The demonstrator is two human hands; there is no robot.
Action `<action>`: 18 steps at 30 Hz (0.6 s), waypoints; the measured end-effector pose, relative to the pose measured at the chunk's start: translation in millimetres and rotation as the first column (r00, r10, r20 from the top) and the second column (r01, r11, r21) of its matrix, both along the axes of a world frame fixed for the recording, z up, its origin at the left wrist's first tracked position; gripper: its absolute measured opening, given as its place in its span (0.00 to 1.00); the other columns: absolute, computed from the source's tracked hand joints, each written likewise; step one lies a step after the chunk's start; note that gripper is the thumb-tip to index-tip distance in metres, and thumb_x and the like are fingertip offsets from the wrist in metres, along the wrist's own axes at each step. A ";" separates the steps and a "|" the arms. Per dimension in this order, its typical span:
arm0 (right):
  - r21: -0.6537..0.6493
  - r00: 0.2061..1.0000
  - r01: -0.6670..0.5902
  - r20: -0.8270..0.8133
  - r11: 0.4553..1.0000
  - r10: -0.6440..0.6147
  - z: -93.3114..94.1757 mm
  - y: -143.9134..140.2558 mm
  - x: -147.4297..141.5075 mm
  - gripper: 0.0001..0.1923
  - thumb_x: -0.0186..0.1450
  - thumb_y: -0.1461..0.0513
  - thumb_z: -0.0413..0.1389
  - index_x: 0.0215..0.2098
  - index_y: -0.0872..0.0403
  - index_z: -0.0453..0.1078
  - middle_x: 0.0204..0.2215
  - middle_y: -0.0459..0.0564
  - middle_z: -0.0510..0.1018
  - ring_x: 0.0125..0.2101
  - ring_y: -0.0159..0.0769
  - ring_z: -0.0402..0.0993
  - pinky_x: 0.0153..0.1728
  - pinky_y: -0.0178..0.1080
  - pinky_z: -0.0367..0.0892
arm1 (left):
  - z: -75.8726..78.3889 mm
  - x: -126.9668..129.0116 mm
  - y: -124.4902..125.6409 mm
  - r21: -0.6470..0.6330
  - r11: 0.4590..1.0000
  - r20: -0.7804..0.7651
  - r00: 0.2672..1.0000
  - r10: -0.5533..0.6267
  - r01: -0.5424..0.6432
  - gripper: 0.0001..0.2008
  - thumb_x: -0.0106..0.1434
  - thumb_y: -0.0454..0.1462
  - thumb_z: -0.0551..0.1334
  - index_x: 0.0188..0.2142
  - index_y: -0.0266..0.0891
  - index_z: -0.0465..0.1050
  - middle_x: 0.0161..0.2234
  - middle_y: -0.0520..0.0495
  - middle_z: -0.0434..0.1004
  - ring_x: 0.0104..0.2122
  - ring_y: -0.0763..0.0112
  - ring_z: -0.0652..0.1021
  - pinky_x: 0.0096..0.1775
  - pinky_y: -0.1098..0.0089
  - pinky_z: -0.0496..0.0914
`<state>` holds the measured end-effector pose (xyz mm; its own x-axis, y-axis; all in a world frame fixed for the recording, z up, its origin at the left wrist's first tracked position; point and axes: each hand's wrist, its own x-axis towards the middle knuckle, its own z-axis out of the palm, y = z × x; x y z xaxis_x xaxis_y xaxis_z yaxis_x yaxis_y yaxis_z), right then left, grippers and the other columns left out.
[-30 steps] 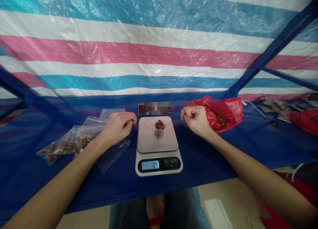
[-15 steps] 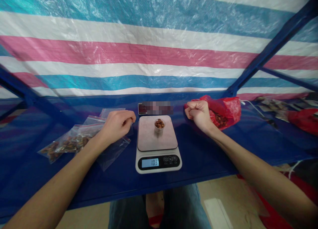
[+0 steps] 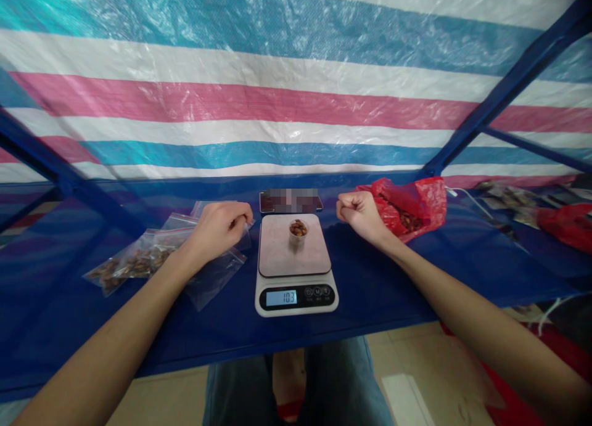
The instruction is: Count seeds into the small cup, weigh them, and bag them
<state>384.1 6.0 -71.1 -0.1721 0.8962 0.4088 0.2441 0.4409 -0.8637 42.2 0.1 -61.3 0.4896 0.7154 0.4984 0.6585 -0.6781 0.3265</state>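
A white kitchen scale (image 3: pixel 296 262) stands before me, its display reading 10.3. On its metal plate sits a small clear cup (image 3: pixel 298 231) of brown nuts or seeds. My left hand (image 3: pixel 224 229) rests left of the scale over clear zip bags (image 3: pixel 216 278), fingers curled in with nothing visible in them. Right of the scale, my right hand (image 3: pixel 359 215) is closed in a fist, its inside hidden. Just beside that fist lies an open red plastic bag (image 3: pixel 430 204) with more brown pieces inside.
Filled zip bags (image 3: pixel 134 266) lie at the left, partly under my forearm. A phone (image 3: pixel 290 201) is behind the scale. Blue metal bars (image 3: pixel 499 99) rise at both sides, before a striped tarp (image 3: pixel 277 99). Another red bag (image 3: pixel 567 225) lies far right.
My right fist has shifted slightly left, away from the red bag. The left hand stays about where it was, and the display still reads 10.3. The view has moved slightly.
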 end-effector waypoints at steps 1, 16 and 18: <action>0.006 1.000 -0.009 0.019 1.000 0.009 -1.0 -0.2 -0.9 0.14 0.47 0.65 0.49 0.17 0.48 0.44 0.13 0.40 0.58 0.17 0.26 0.53 0.21 0.34 0.47 | 0.5 -0.8 0.5 0.003 1.000 -0.013 1.000 0.008 -0.008 0.14 0.62 0.29 0.54 0.29 0.40 0.77 0.26 0.52 0.80 0.22 0.72 0.74 0.30 0.70 0.63; 0.071 0.989 -0.027 0.145 0.997 0.017 -1.7 0.7 1.9 0.12 0.49 0.66 0.48 0.16 0.48 0.47 0.13 0.42 0.62 0.17 0.28 0.59 0.20 0.34 0.50 | 10.6 -12.7 3.0 0.061 0.992 -0.281 0.951 0.127 -0.114 0.15 0.65 0.32 0.52 0.34 0.41 0.79 0.35 0.47 0.86 0.33 0.61 0.83 0.35 0.65 0.67; 0.074 0.988 -0.025 0.155 0.997 0.013 -1.9 0.9 2.0 0.12 0.49 0.66 0.48 0.16 0.48 0.47 0.13 0.42 0.62 0.17 0.28 0.58 0.20 0.34 0.50 | 13.4 -12.5 2.3 0.035 0.990 -0.304 0.943 0.138 -0.133 0.15 0.65 0.32 0.52 0.35 0.41 0.80 0.37 0.47 0.86 0.36 0.60 0.83 0.37 0.65 0.68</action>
